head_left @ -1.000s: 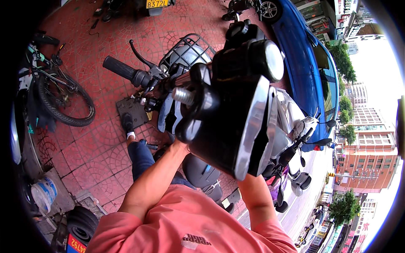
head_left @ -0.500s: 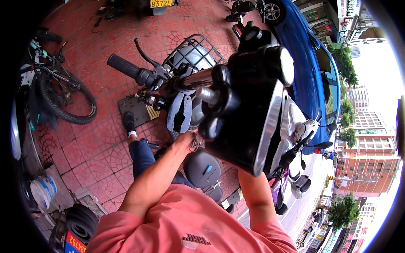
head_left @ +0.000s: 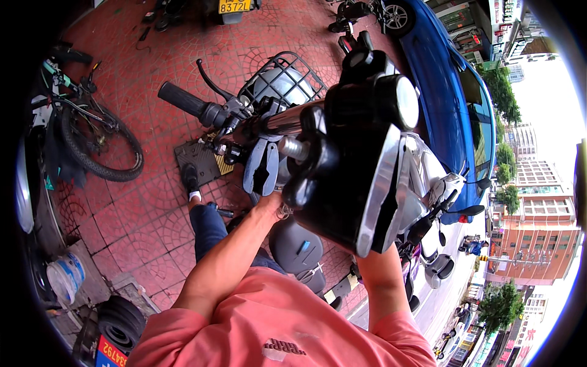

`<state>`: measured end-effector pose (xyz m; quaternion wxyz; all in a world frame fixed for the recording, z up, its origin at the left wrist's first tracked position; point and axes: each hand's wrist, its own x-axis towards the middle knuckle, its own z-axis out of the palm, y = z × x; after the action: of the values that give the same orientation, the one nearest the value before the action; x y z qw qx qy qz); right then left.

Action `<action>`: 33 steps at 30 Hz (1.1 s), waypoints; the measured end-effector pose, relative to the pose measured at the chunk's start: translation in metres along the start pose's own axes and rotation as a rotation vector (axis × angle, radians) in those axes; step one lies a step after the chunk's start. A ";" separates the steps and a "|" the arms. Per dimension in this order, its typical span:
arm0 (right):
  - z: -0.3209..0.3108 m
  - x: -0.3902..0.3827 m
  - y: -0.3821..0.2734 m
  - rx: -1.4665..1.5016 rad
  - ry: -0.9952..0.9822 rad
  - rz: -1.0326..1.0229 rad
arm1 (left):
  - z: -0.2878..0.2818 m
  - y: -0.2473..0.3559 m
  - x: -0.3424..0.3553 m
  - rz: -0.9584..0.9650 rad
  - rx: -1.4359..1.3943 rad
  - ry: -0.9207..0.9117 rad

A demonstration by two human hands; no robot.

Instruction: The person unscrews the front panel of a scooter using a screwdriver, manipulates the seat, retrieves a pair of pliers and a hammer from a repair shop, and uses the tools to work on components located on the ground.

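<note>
A large black housing [head_left: 330, 196] with silver-edged plates, a round white-faced part and a threaded bolt [head_left: 292, 147] fills the centre, close to the camera. Behind it are a chrome handlebar with a rubber grip [head_left: 180, 98], a brake lever, a black wire basket [head_left: 278, 64] and a grey clamp-like part [head_left: 255, 174]. My left hand [head_left: 271, 205] is under that part, fingers curled and partly hidden at some coiled wire; what it grips is unclear. My right hand [head_left: 373, 255] reaches under the housing's right side, its fingers hidden. A dark padded seat [head_left: 293, 251] shows below.
A bicycle [head_left: 101, 140] stands left on red paving [head_left: 122, 232], near a white bucket [head_left: 64, 278] and black tyres [head_left: 116, 321]. My foot rests by a dark plate [head_left: 202, 165]. A blue car [head_left: 437, 104] and parked scooters [head_left: 437, 263] line the right, beside a street.
The black housing has shifted right, uncovering more of the handlebar and grey clamp-like part. My left hand moved slightly right and up, and its curled fingers show more.
</note>
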<state>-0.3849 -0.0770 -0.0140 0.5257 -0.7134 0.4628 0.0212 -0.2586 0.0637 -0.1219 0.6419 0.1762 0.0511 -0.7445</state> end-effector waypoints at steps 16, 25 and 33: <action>-0.004 0.001 0.031 0.198 -0.047 -0.067 | -0.001 0.001 0.009 0.020 0.107 0.032; 0.002 0.014 0.048 0.190 -0.036 0.021 | -0.019 -0.006 0.020 0.002 0.207 0.081; -0.004 0.005 0.047 0.068 -0.065 -0.142 | -0.016 -0.011 0.024 0.031 0.298 0.136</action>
<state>-0.4157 -0.0836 -0.0488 0.5645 -0.7252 0.3941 -0.0086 -0.2692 0.0476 -0.1466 0.6153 0.3201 -0.0193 -0.7201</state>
